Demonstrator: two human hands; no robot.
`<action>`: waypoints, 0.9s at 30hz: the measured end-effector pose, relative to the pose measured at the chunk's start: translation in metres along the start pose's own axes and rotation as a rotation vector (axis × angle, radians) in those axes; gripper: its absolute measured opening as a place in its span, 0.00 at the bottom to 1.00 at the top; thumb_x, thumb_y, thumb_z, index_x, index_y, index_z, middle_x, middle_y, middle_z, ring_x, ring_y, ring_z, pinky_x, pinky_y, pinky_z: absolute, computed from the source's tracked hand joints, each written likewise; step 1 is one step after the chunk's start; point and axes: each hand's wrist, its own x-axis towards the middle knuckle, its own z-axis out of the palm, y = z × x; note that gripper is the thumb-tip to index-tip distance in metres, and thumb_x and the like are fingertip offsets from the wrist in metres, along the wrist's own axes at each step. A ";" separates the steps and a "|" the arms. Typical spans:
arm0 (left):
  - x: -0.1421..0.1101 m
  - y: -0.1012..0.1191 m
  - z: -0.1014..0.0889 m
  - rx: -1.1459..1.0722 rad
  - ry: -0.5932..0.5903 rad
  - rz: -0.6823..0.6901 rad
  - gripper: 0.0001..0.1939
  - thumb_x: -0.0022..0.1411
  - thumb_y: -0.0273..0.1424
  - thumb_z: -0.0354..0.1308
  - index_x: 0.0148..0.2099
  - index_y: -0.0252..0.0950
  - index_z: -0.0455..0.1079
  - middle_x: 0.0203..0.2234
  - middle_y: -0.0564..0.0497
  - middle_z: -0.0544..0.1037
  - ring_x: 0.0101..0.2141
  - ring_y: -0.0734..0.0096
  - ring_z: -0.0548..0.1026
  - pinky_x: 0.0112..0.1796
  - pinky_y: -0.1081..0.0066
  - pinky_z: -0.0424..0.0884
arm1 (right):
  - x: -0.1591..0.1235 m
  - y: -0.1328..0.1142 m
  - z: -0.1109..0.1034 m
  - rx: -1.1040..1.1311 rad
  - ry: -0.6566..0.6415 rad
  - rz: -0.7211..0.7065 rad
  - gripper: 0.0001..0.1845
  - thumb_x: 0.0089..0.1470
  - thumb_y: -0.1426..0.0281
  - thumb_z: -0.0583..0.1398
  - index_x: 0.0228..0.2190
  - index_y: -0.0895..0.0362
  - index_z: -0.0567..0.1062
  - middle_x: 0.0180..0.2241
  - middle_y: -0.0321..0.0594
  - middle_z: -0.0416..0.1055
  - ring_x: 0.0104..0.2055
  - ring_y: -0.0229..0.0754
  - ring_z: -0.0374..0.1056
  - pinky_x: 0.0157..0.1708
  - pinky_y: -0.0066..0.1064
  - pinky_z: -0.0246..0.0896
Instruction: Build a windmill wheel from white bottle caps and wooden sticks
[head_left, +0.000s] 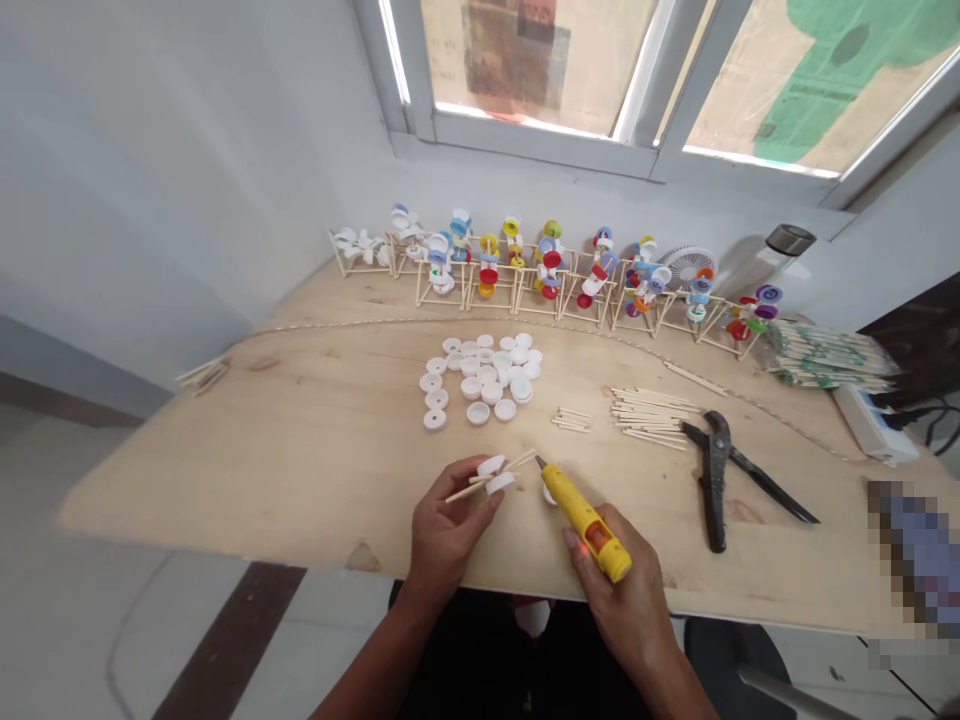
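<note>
Between the fingers of my left hand [446, 530] are two white bottle caps [499, 484] with thin wooden sticks [466, 490] running past them. My right hand [626, 590] is wrapped round a yellow hot glue gun [576, 505], whose small red light shows near my fingers. The gun's dark nozzle points up and left, close to the ends of the sticks; whether it touches them I cannot tell. Partly behind the gun, another white cap lies on the table. Beyond my hands lies a cluster of loose white bottle caps [487, 392].
Short sticks [571, 419] and longer sticks [652, 415] lie right of the caps, beside black pliers [716, 480]. Stick frames with colourful cap wheels [487, 275] line the wall. A bottle [772, 255], packaged sticks [829, 352] and a power strip [874, 425] stand at the right.
</note>
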 end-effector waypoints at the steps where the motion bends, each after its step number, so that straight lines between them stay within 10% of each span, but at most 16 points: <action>1: 0.000 0.000 0.000 -0.003 0.001 -0.001 0.18 0.48 0.33 0.66 0.43 0.36 0.71 0.40 0.46 0.79 0.44 0.59 0.76 0.47 0.63 0.71 | 0.000 -0.001 0.000 0.009 -0.007 0.002 0.14 0.56 0.60 0.55 0.24 0.55 0.65 0.22 0.34 0.64 0.24 0.37 0.61 0.24 0.26 0.54; 15: 0.000 -0.003 -0.002 0.010 0.021 -0.017 0.20 0.48 0.36 0.66 0.44 0.36 0.71 0.40 0.45 0.79 0.42 0.60 0.76 0.47 0.62 0.71 | -0.004 -0.007 -0.026 0.364 -0.012 0.138 0.10 0.56 0.62 0.57 0.34 0.56 0.68 0.34 0.41 0.70 0.36 0.42 0.67 0.27 0.27 0.62; 20: -0.001 -0.004 -0.002 -0.013 0.033 -0.034 0.21 0.47 0.36 0.67 0.44 0.36 0.71 0.40 0.46 0.79 0.42 0.61 0.76 0.47 0.64 0.71 | -0.004 0.011 -0.075 0.063 0.151 -0.025 0.07 0.55 0.67 0.57 0.37 0.55 0.70 0.36 0.41 0.71 0.39 0.46 0.69 0.32 0.31 0.64; 27: -0.001 -0.006 0.001 -0.035 0.059 -0.047 0.22 0.45 0.37 0.68 0.43 0.37 0.71 0.40 0.47 0.79 0.41 0.62 0.77 0.45 0.66 0.72 | 0.002 0.099 -0.126 -0.546 0.385 -0.314 0.11 0.52 0.69 0.57 0.40 0.56 0.68 0.36 0.45 0.70 0.36 0.46 0.67 0.36 0.36 0.62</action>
